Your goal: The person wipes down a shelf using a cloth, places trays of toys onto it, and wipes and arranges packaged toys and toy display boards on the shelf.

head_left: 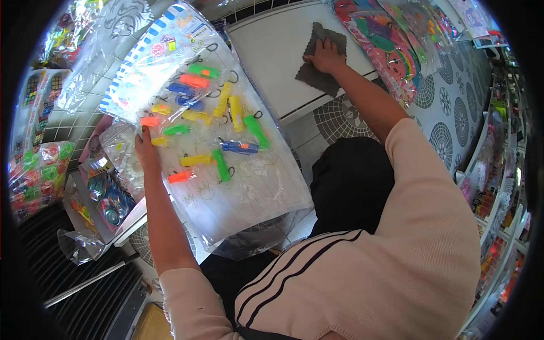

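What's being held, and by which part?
The right hand rests on the middle of a grey cloth. The left hand is at the left edge of a clear package; whether it grips is unclear.

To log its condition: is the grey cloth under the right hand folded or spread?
Spread: the grey cloth lies mostly flat on the white surface, its zigzag edges showing around the right hand.

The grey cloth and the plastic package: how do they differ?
The grey cloth is plain and dark; the plastic package is pale, with colourful pieces. The cloth is much smaller than the package. The cloth lies under the right hand; the package has the left hand at its edge.
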Tool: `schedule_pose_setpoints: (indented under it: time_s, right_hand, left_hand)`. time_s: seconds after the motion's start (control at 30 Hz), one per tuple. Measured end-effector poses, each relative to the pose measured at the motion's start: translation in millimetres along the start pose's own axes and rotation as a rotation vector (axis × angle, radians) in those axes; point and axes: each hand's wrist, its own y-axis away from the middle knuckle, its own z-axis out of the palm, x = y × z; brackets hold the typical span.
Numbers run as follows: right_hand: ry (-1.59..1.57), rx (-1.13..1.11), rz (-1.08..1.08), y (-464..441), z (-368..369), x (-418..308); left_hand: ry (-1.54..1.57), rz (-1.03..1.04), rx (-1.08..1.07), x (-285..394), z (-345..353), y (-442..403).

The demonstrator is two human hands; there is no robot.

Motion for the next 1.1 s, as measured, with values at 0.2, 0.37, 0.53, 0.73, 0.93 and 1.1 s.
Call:
schedule_pose_setpoints:
  time_s: [0.2, 0.37, 0.53, 0.73, 0.93, 1.1]
  right_hand:
    - [0.045, -0.075, -0.186, 23.7, 11.5, 11.0]
    - [0.045, -0.030, -0.207, 25.4, 22.4, 14.5]
    - [0.031, -0.031, -0.131, -16.3, 14.8, 13.7]
    - [0.017, 0.023, -0.204, -5.3, 16.3, 34.5]
    - [0.049, 0.122, -0.361, 73.7, 49.4, 62.7]
    - [0.140, 0.115, -0.252, 115.7, 32.5, 57.9]
  left_hand:
    - [0.001, -0.023, -0.066, 10.2, -5.1, 10.7]
    - [-0.024, -0.049, -0.072, 6.1, -2.1, 1.9]
    - [-0.020, -0.015, -0.044, 0.6, -2.0, 0.5]
    - [0.054, -0.027, -0.052, 26.5, -7.3, 20.4]
    - [0.000, -0.028, -0.040, 17.1, -3.1, 13.1]
    - [-0.027, 0.000, -0.040, 2.0, -2.5, 1.4]
